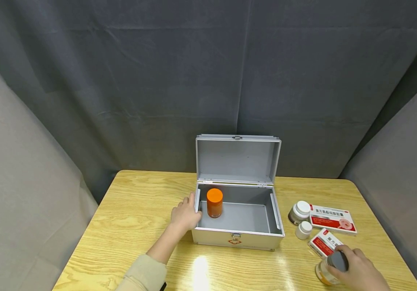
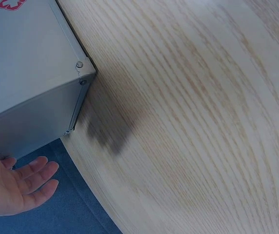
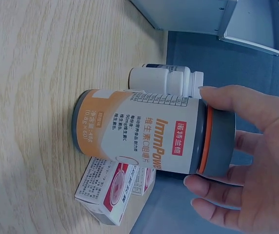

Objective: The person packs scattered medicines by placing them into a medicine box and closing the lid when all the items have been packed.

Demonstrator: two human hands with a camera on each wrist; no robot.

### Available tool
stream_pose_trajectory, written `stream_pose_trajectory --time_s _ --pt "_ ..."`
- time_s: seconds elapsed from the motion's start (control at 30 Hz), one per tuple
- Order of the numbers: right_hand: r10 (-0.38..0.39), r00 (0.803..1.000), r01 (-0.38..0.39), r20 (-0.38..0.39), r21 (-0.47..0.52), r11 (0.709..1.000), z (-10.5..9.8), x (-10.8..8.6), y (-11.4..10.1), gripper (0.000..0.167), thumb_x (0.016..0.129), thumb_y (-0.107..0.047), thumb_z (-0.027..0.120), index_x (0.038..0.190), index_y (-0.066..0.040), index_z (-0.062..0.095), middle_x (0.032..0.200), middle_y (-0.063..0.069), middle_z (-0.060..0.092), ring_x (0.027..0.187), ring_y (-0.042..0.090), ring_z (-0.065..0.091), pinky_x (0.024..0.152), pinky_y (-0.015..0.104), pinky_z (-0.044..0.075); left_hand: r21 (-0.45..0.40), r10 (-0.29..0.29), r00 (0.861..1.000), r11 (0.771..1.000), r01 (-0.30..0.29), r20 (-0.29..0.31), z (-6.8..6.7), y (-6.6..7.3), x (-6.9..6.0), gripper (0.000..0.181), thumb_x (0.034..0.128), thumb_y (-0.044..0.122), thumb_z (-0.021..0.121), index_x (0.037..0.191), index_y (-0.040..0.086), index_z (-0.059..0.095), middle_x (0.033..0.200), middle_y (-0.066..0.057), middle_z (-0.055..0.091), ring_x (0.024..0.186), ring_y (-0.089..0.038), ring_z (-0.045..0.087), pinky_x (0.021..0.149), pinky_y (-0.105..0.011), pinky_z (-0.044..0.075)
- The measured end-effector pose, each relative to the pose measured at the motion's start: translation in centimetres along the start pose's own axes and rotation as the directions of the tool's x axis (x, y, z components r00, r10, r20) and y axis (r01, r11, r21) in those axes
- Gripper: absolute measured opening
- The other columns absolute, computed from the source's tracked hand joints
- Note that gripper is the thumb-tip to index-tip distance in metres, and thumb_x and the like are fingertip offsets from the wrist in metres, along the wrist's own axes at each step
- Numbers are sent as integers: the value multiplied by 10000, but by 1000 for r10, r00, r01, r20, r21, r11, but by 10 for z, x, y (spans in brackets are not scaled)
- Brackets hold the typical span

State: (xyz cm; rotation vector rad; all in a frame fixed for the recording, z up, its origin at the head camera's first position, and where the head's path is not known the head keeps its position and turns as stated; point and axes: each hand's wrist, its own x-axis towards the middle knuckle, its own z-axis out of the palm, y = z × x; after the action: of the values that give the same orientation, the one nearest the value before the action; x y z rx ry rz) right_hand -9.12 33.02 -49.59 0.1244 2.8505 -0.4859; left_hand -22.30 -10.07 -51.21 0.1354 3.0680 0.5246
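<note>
My right hand (image 1: 363, 268) holds a vitamin C tablet bottle (image 3: 139, 131) by its dark grey cap (image 3: 220, 142), thumb on one side and fingers on the other. The bottle has a white and orange label; whether its base touches the table, I cannot tell. At the left wall of an open silver medicine box (image 1: 235, 238) is my left hand (image 1: 186, 214), its thumb at the rim. The left wrist view shows that hand's fingers (image 2: 37, 183) loosely bent, apart from the box's side. Inside the box, at the left, stands an orange-capped bottle (image 1: 214, 204).
On the wooden table (image 1: 139, 226), right of the box, stand a larger white-capped bottle (image 1: 299, 213) and a small white bottle (image 1: 303, 230). A flat red-and-white medicine carton (image 1: 333, 219) and a smaller carton (image 1: 324, 242) lie beside them. Behind hangs a dark curtain (image 1: 150, 81).
</note>
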Motion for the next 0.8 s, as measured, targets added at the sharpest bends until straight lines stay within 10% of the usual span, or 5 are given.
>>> stream_pose_trajectory --time_s 0.8 --pt "1 999 -2 -39 -24 1000 3 -1 0 764 692 -489 712 1135 87 477 882 265 488 734 320 551 583 462 454 6 1 1000 1000 -1 7 -1 0 0 669 788 321 511 1370 78 286 1224 -186 496 952 -331 544 749 -471 430"
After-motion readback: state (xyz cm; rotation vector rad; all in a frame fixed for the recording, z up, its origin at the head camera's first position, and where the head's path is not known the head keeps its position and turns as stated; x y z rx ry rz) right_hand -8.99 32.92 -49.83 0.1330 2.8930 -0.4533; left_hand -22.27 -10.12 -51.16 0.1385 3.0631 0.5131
